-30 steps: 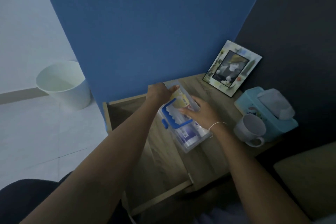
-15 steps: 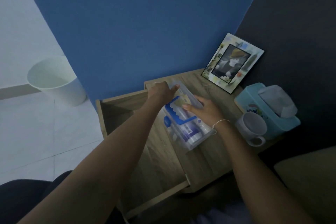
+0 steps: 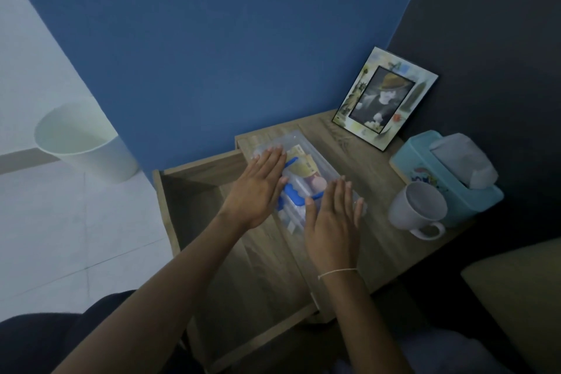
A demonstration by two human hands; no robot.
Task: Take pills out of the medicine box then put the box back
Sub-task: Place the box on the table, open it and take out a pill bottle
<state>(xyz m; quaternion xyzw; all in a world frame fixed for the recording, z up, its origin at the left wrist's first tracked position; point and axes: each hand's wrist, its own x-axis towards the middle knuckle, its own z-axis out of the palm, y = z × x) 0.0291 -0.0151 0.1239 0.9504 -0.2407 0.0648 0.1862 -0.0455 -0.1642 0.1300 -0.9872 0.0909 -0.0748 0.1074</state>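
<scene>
On the floor at far left, a white bin [image 3: 82, 143] stands against the blue wall [image 3: 227, 39], well apart from everything else. Next, right of it, the open drawer [image 3: 212, 206] of a wooden nightstand [image 3: 379, 237] sticks out toward the person. The left hand [image 3: 258, 188] lies flat w/ fingers spread, gripping nothing, palm over the left edge of the clear medicine box [image 3: 306, 173], which sits on the nightstand top at its left edge, just beside the drawer. The box has a blue handle [image 3: 293, 191]; yellow packets inside, print too small to read. The right hand [image 3: 332, 222], also flat & open, covers the box's near right end; thin white band at the wrist. Further right: picture frame [image 3: 385, 97] leaning at the back corner, then a white mug [image 3: 417, 209] touching a teal tissue box [image 3: 440, 173], tissue poking up. Cartoon print on the tissue box, text unreadable. Nothing stands between hands & box.
</scene>
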